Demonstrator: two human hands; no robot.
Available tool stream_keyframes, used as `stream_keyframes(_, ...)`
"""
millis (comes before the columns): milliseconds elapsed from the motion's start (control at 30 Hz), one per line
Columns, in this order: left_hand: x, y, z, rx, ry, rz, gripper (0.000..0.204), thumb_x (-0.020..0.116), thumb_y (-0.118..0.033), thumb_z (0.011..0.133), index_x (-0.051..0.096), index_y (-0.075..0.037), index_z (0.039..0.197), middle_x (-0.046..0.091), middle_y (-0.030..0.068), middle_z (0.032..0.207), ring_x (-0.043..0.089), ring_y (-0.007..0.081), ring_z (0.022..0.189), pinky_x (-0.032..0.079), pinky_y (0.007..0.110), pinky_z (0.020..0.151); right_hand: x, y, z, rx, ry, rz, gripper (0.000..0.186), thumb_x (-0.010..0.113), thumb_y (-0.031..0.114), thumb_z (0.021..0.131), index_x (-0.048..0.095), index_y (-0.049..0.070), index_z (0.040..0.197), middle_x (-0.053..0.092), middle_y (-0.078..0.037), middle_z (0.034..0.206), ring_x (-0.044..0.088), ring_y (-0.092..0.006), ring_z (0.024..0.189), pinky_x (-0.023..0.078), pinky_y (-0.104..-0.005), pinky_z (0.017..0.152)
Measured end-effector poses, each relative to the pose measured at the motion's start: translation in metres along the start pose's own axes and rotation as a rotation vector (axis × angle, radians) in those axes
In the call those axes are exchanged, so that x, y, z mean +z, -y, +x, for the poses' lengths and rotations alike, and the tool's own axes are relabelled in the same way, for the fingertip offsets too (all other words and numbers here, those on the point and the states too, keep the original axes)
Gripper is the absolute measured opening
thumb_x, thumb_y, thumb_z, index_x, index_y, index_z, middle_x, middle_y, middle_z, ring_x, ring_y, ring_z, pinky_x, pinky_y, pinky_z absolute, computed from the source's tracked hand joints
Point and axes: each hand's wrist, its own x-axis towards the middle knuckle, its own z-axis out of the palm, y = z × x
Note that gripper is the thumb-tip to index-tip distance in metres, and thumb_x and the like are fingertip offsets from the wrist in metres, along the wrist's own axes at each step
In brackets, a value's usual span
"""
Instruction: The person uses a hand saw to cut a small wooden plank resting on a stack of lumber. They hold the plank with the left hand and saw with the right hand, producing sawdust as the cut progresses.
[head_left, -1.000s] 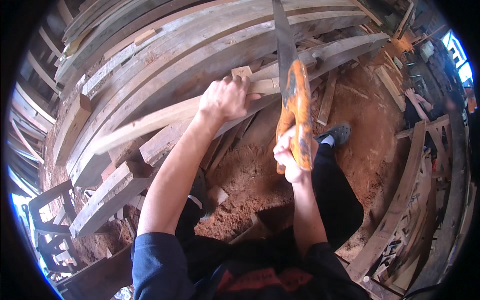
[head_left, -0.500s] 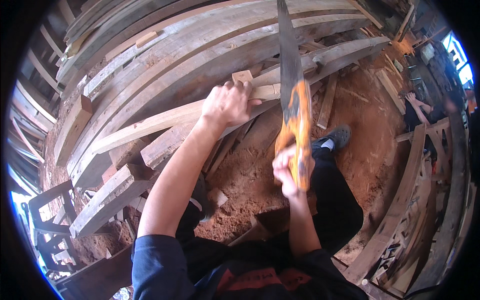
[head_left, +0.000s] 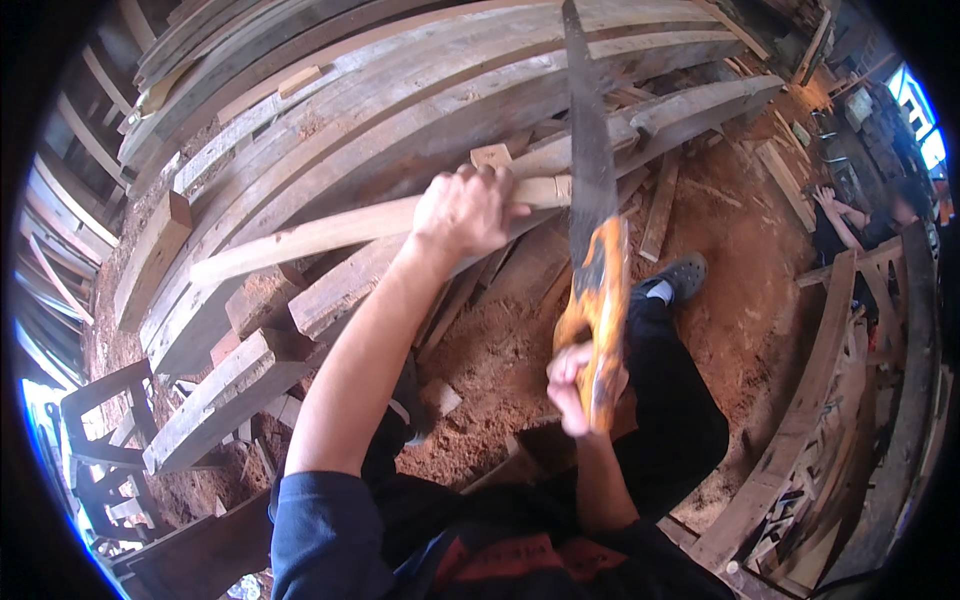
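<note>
My left hand (head_left: 462, 212) is closed over a long pale wooden strip (head_left: 320, 238), pressing it down on the stacked timbers. A small wood block (head_left: 491, 155) sits just beyond my knuckles. In my right hand (head_left: 577, 388) is a handsaw (head_left: 597, 285), gripped by its worn orange and black handle. The saw's long grey blade (head_left: 590, 140) points away from me and crosses at the strip's right end, slightly blurred. From this angle I cannot tell how deep its teeth sit in the wood.
Curved planks (head_left: 420, 120) are stacked across the far side. Thick beam ends (head_left: 225, 400) jut out at left, above a dark metal frame (head_left: 105, 425). Reddish sawdust (head_left: 500, 350) covers the ground around my feet. At right, another person's hands (head_left: 838, 208) show beyond a long curved beam (head_left: 800, 420).
The handsaw and my right hand have come back toward me. My left hand stays on the wooden strip. The whole view has shifted slightly.
</note>
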Motion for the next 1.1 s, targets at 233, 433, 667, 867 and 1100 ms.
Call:
stream_keyframes(233,-0.001,0.006,-0.001,-0.046,0.044,-0.036,0.047,0.049,-0.047,0.094,0.057,-0.002,0.105,0.065,0.0215,0.095,0.066,0.0377,0.089,0.054,0.047,0.074,0.001,0.006,0.074,0.210,0.171,-0.056,0.020,0.062,-0.008,0.074,0.054,0.003,0.088,0.054,0.000,0.074,0.051,-0.0072,0.061,0.042,-0.0218,0.049)
stream_keyframes(433,0.005,0.004,-0.002,0.050,-0.025,0.009,0.047,0.048,-0.044,0.095,0.057,0.001,0.105,0.066,0.0220,0.095,0.067,0.0349,0.088,0.056,0.043,0.072,0.003,0.040,0.000,0.224,0.013,0.050,0.026,0.065,-0.011,0.070,0.056,0.004,0.089,0.055,-0.004,0.072,0.054,-0.0098,0.063,0.045,-0.0243,0.051)
stream_keyframes(667,-0.007,0.004,0.002,-0.123,0.132,-0.033,0.050,0.046,-0.048,0.095,0.055,-0.001,0.110,0.064,0.0219,0.102,0.066,0.0386,0.091,0.053,0.048,0.079,0.012,0.059,0.097,0.379,0.158,-0.067,0.022,0.062,-0.007,0.072,0.053,0.004,0.089,0.054,-0.002,0.074,0.053,-0.0086,0.057,0.043,-0.0227,0.046)
stream_keyframes(867,0.002,0.000,0.003,-0.084,0.074,-0.041,0.049,0.047,-0.047,0.094,0.056,-0.001,0.111,0.065,0.0220,0.100,0.065,0.0377,0.094,0.054,0.047,0.079,0.004,0.071,0.004,0.236,0.046,-0.109,0.028,0.060,-0.009,0.061,0.045,0.005,0.081,0.045,-0.002,0.065,0.049,-0.0097,0.055,0.043,-0.0235,0.047)
stream_keyframes(1100,-0.003,0.001,0.001,-0.097,0.095,-0.058,0.049,0.046,-0.046,0.096,0.055,-0.001,0.112,0.064,0.0230,0.103,0.065,0.0372,0.096,0.054,0.047,0.079,0.018,0.052,0.074,0.448,0.072,0.025,0.021,0.065,-0.009,0.073,0.056,0.004,0.087,0.053,-0.001,0.071,0.053,-0.0083,0.060,0.041,-0.0206,0.048)
